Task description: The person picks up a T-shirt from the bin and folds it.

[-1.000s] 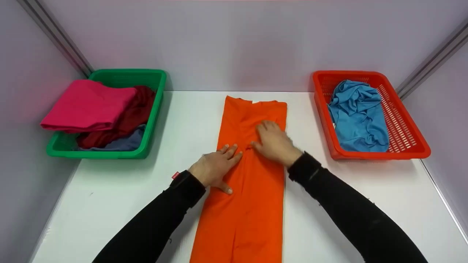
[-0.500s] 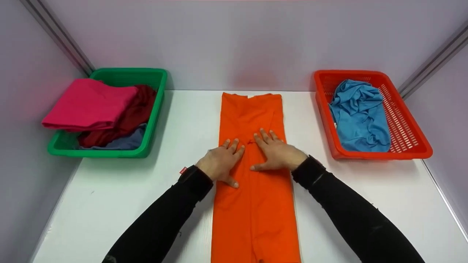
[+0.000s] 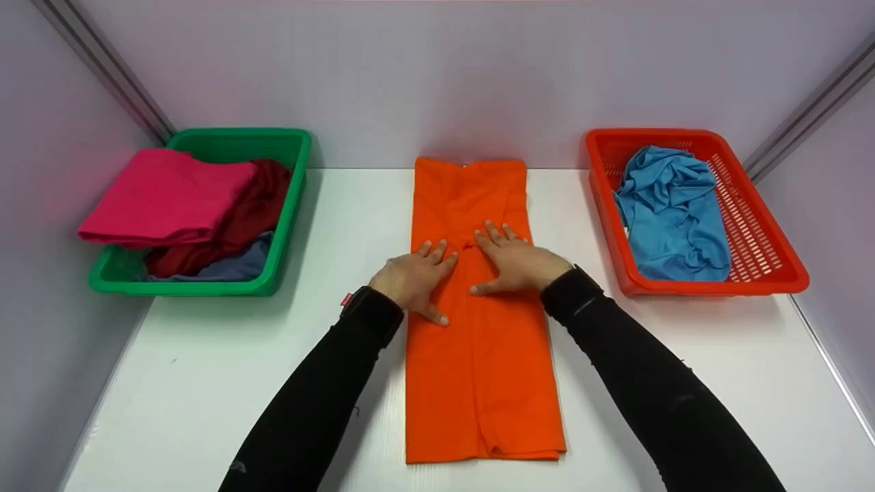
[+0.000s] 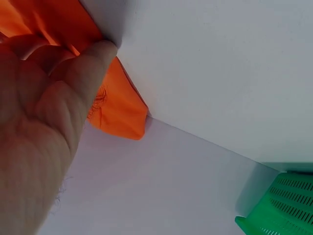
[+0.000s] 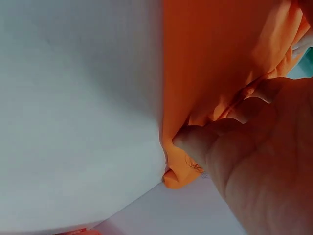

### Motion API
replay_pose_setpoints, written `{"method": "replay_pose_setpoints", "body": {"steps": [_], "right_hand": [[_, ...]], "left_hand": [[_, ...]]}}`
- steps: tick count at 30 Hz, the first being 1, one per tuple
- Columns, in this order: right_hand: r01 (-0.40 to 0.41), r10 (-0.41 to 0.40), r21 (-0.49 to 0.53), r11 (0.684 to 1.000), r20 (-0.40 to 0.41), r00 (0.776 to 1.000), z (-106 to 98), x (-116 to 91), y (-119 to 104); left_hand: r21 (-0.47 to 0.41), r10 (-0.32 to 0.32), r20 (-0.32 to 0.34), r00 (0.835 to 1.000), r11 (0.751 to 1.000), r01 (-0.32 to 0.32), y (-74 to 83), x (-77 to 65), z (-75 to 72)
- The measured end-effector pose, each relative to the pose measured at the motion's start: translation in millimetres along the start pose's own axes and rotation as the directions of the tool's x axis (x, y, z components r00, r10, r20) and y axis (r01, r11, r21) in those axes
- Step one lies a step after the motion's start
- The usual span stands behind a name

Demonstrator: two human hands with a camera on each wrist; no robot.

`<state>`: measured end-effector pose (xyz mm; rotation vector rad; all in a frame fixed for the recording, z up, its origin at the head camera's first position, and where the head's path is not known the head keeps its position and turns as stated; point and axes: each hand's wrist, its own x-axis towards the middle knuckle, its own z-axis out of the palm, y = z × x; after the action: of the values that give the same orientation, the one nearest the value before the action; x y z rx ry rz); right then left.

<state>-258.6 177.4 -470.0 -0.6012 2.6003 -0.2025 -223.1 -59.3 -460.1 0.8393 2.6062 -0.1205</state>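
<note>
A long orange garment (image 3: 444, 383), folded into a narrow strip, lies lengthwise on the white table, its far end against the back wall. On its left half my left hand (image 3: 415, 279) presses with fingers spread. My right hand (image 3: 516, 265) lies spread on the right half, at about the same height. Between the two hands runs a lengthwise seam or fold line. The left wrist view shows my fingers on the orange cloth (image 4: 120, 105) near its edge. In the right wrist view, fingertips touch the cloth (image 5: 210, 54), which wrinkles there.
At the back left, a green basket (image 3: 273, 239) holds a folded pink cloth (image 3: 167, 198), a dark red cloth (image 3: 263, 198) and a greyish-blue one. A red basket (image 3: 762, 287) at the back right holds a crumpled blue cloth (image 3: 673, 219). Pale walls enclose the table.
The orange garment has slid away from me toward the back wall, so its near end now shows. My right hand has flattened from a bent pose; both hands have moved forward with the cloth.
</note>
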Motion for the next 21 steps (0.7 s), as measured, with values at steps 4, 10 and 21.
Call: {"method": "replay_pose_setpoints", "body": {"steps": [4, 10, 21], "right_hand": [[0.028, -0.029, -0.028, 0.999, -0.034, 0.999, 6, -5, 4], [0.113, -0.123, -0.114, 0.987, -0.086, 0.989, 17, -32, 7], [0.251, -0.268, -0.209, 0.945, -0.062, 0.961, 49, -108, 29]], "left_hand": [[0.031, 0.009, -0.048, 0.999, 0.999, -0.007, 0.0, -5.8, 4.2], [0.062, 0.064, -0.103, 0.993, 0.996, -0.057, 4.6, -24.3, 14.0], [0.052, 0.248, -0.205, 0.947, 0.969, -0.243, -1.0, -79.1, 54.4]]}}
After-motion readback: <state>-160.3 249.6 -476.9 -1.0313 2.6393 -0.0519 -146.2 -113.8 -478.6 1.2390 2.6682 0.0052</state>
